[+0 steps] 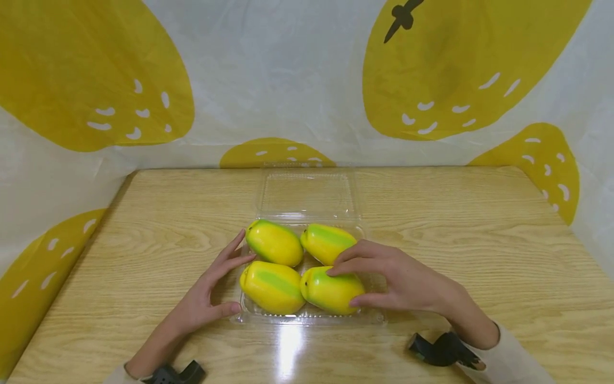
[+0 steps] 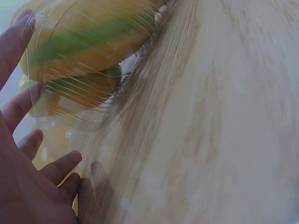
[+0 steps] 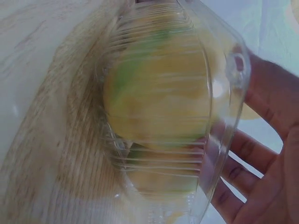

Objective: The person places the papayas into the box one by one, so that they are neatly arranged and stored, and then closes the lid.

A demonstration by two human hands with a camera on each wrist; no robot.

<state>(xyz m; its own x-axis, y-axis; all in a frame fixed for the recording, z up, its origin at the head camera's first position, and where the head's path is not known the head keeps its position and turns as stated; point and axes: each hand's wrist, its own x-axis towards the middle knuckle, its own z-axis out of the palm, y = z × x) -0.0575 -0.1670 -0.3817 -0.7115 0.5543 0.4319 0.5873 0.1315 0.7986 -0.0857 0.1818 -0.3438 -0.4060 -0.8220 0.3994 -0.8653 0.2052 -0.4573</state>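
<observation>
Several glossy yellow mangoes with green streaks lie in two rows in a clear plastic clamshell box [image 1: 307, 320], its lid [image 1: 309, 194] folded back flat behind it. My right hand [image 1: 390, 274] reaches over the box's right side and holds the front right mango [image 1: 331, 293] between thumb and fingers. Behind it sits the back right mango [image 1: 326, 240], partly covered by that hand. At the left side, my left hand [image 1: 203, 293] has its fingers spread along the box's rim, near the back left mango [image 1: 275, 245] and the front left mango [image 1: 271, 288].
The box stands on a wood-grain table [image 1: 168, 213]. A white cloth with yellow fruit prints [image 1: 278, 80] hangs behind the table and along its sides. Each wrist carries a black device, such as the one on the right wrist [image 1: 443, 349].
</observation>
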